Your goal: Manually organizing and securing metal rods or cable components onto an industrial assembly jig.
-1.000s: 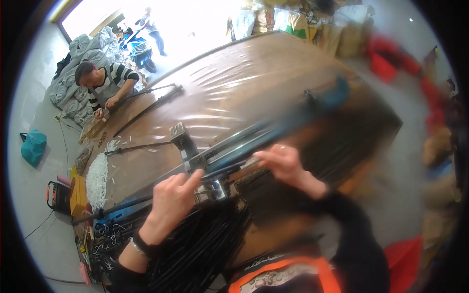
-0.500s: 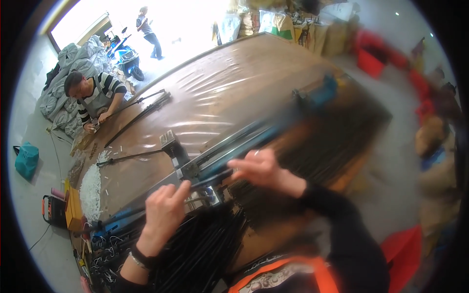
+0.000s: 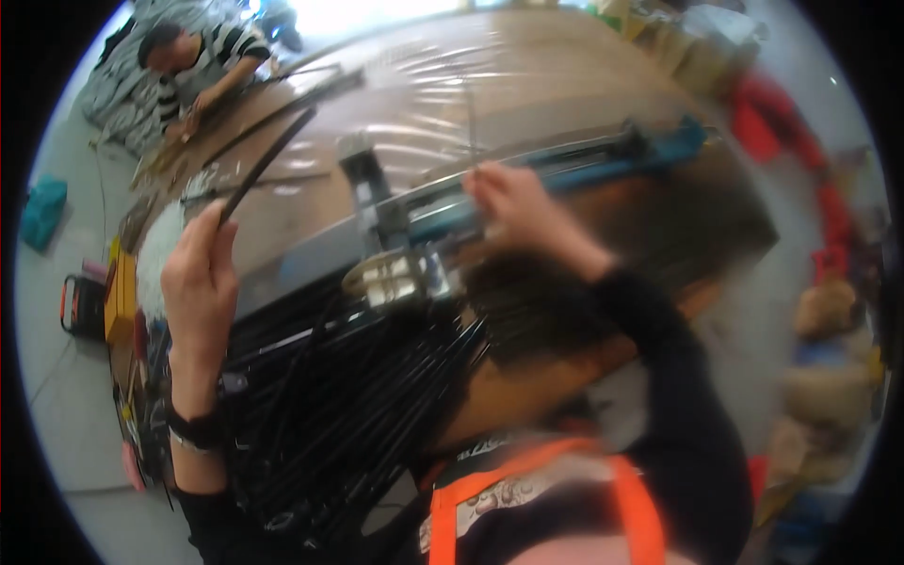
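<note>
My left hand (image 3: 200,282) is closed around a black rod (image 3: 268,165), which slants up and away to the right over the table. My right hand (image 3: 513,207) is pinched beside a long blue-and-metal bench fixture (image 3: 565,179). A thin rod (image 3: 472,118), faint with blur, rises from its fingertips. Between my hands stands a grey metal block (image 3: 372,193), part of the fixture. Nearer me is a shiny metal piece (image 3: 400,282), its details smeared. Below lies a heap of black rods (image 3: 348,405).
Across the table (image 3: 414,104), covered with clear sheeting, a person in a striped top (image 3: 212,61) works at the far left. Dark rods (image 3: 282,118) lie near them. A white pile of small pieces (image 3: 160,250) and a yellow box (image 3: 121,297) line the left edge.
My left hand has moved left and up, away from the fixture, with the black rod now tilted upward. My right hand has risen slightly. The view has shifted, so the table appears higher.
</note>
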### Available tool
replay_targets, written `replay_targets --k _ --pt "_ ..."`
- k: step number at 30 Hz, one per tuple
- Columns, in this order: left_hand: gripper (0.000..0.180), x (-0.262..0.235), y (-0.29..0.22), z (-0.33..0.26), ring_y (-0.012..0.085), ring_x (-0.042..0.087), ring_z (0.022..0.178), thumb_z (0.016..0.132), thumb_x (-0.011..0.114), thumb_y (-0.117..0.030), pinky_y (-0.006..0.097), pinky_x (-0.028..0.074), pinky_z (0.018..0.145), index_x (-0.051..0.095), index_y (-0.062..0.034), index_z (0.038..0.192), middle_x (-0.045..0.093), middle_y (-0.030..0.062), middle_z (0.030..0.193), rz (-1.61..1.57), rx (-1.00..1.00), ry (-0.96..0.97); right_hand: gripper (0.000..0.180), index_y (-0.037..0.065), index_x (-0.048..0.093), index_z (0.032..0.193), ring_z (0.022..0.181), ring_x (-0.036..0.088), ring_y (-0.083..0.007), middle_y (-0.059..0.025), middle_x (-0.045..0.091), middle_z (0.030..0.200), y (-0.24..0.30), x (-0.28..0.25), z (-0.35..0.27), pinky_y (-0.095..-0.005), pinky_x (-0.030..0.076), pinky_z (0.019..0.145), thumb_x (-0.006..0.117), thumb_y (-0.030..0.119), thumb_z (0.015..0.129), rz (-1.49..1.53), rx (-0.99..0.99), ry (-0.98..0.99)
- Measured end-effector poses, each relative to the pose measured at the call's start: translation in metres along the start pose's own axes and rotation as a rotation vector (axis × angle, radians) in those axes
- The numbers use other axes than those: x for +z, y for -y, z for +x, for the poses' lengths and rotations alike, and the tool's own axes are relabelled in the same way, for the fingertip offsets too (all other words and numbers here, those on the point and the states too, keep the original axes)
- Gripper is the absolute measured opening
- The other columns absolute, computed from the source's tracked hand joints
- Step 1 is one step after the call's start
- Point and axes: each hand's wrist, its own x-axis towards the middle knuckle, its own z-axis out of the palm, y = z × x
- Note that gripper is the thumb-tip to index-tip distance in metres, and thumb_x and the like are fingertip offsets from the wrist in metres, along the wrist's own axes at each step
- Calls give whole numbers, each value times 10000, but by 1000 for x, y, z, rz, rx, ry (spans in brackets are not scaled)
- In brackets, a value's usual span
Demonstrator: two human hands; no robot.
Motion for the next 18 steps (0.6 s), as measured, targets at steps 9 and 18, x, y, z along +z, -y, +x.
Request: replay_targets --k 9,18 --pt "203 -29 26 -53 363 610 720 940 605 -100 386 485 652 620 13 1108 649 215 882 22 -181 28 154 59 712 986 813 668 -96 -35 722 879 36 90 73 -263 547 743 709 171 880 229 -292 149" --pt "218 -22 44 -74 368 639 761 938 611 -105 379 498 670 630 22 1115 656 237 909 -15 -298 90 136 60 716 978 821 670 -118 -34 719 890 41 99 84 -251 550 750 707 155 881 317 -351 136"
